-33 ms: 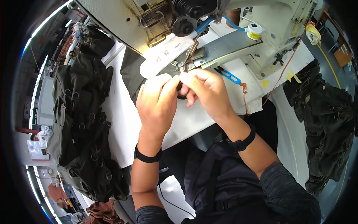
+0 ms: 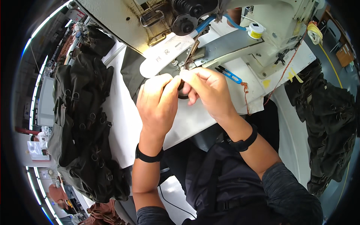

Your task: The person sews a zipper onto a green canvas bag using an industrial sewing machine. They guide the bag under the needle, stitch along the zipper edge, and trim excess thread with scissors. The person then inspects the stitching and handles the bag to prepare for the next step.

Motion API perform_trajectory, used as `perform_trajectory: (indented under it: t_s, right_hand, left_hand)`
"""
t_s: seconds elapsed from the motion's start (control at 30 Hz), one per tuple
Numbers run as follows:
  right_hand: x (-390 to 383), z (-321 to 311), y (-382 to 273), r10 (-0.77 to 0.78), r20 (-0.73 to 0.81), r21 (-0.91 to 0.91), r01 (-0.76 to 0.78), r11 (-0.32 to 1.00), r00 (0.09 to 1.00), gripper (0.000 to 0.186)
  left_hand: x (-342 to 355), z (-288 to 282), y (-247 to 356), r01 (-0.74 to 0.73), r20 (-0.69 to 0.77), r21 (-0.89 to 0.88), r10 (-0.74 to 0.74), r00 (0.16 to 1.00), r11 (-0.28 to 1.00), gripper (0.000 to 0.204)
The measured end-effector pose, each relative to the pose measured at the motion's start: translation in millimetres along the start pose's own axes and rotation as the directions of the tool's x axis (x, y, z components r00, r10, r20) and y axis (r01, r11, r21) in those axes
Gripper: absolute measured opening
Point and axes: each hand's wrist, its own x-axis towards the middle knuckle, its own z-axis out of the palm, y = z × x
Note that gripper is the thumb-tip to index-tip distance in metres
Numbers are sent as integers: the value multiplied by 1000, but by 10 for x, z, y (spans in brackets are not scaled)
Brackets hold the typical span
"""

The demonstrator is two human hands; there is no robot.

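My left hand [image 2: 157, 101] and my right hand [image 2: 208, 90] meet just in front of the needle area of a sewing machine [image 2: 228, 47]. Thumbs and fingers are pinched together, tip to tip. Between them shows a bit of a dark curved strip [image 2: 183, 96], mostly hidden by the fingers. Dark olive cloth [image 2: 132, 71] lies on the white table left of the machine, partly behind my left hand. Close above the fingertips is a white rounded guard plate [image 2: 155, 65]. Blue thread snips [image 2: 231, 76] lie to the right of my right hand.
Dark olive bags with metal rings [image 2: 84, 123] are piled on the left. More dark pieces [image 2: 328, 123] hang on the right. A white thread spool [image 2: 256, 30] sits by the machine arm. A reddish cord [image 2: 288, 67] runs down beside it. The white table [image 2: 180, 129] reaches my lap.
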Motion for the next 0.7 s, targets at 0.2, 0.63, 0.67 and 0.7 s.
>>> perform_trajectory:
  t_s: [0.2,0.63,0.67,0.7]
  right_hand:
    - [-69,42,40,1,-117,28,2,1000,993,21]
    - [2,-107,-121,57,13,-60,-56,997,998,18]
    - [3,-114,-145,29,27,-95,-26,995,999,17]
    - [9,-123,-159,1,42,-129,5,992,999,16]
  left_hand:
    - [-39,83,90,77,-58,17,-76,995,997,35]
    - [78,-43,126,296,86,-229,-284,955,927,14]
    - [113,-79,132,335,124,-245,-314,941,910,13]
    - [152,-122,132,417,186,-272,-378,907,867,11]
